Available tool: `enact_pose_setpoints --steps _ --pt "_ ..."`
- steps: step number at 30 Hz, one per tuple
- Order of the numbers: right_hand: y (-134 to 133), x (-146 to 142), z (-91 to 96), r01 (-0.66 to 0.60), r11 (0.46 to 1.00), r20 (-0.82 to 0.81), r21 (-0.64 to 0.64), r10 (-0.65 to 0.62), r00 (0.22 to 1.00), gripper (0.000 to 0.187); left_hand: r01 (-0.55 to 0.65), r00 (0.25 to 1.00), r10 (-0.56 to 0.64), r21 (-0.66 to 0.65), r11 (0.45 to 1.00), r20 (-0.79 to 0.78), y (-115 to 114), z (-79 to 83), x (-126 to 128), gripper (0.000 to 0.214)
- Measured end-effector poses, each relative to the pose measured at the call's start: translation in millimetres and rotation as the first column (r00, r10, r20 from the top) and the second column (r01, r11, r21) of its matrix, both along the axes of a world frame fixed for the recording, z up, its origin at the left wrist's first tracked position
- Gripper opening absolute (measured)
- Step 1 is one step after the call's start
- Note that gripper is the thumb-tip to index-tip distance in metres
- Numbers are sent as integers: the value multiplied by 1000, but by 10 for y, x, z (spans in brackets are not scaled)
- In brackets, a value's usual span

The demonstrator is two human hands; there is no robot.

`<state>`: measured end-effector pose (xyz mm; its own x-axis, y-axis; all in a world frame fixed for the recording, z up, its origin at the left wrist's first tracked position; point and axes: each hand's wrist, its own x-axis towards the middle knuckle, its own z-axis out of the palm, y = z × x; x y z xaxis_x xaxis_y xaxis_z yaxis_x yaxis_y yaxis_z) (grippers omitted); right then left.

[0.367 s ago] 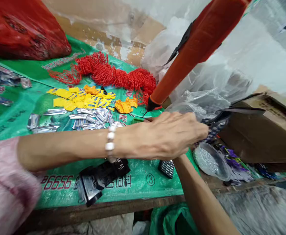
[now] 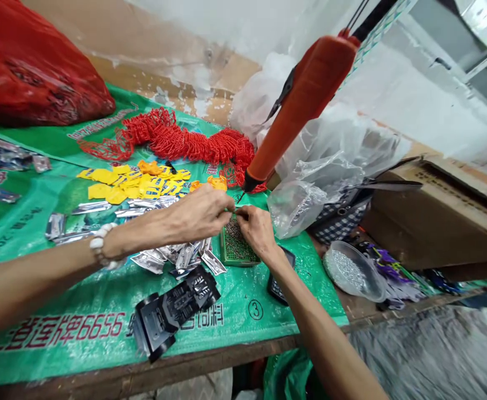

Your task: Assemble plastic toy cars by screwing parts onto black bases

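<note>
My left hand (image 2: 202,214), with a beaded bracelet on its wrist, has its fingertips pinched just below the bit of a hanging orange electric screwdriver (image 2: 299,114). Close against it, my right hand (image 2: 258,228) has thumb and finger pressed together over a green tray of small screws (image 2: 222,250). Whatever the fingertips hold is too small to make out. A black toy car chassis (image 2: 177,311) lies on the near side of the table. Silver plastic parts (image 2: 152,260) lie under and beside my left forearm.
Yellow pieces (image 2: 143,183) and a red mesh strip (image 2: 193,139) lie farther back. A black calculator-like device (image 2: 274,286) is partly behind my right forearm. To the right stand a clear bowl (image 2: 371,291) and a cardboard box (image 2: 418,222); a red bag (image 2: 39,83) sits back left.
My left hand has drawn back left from across my right forearm to the screwdriver bit. My right hand, hidden before, now shows over the screw tray. The view has shifted.
</note>
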<state>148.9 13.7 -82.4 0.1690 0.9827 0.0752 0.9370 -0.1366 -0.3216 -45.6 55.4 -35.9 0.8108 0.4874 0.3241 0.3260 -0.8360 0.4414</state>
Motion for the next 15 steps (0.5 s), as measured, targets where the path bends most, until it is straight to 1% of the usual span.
enact_pose_setpoints --steps 1,5,7,10,12,15 --pt "-4 -18 15 -1 1000 -7 -2 1 1000 33 -47 998 44 -65 997 -42 80 -96 43 16" --pt "-7 -73 12 22 1000 -18 12 -22 1000 33 -127 990 119 -133 983 -71 291 -481 238 13" --pt "1 -81 -21 32 999 -23 24 -32 999 33 -157 986 145 -169 973 -81 342 -614 329 13" --pt "24 -69 -77 42 998 -40 54 -40 998 33 -181 982 161 -248 952 -98 396 -712 449 23" --pt "33 -45 -100 48 995 -58 86 -43 997 33 -185 982 160 -312 932 -103 428 -738 513 29" --pt "-12 16 -95 48 985 -91 166 -34 995 32 -163 987 146 -404 900 -72 459 -766 564 30"
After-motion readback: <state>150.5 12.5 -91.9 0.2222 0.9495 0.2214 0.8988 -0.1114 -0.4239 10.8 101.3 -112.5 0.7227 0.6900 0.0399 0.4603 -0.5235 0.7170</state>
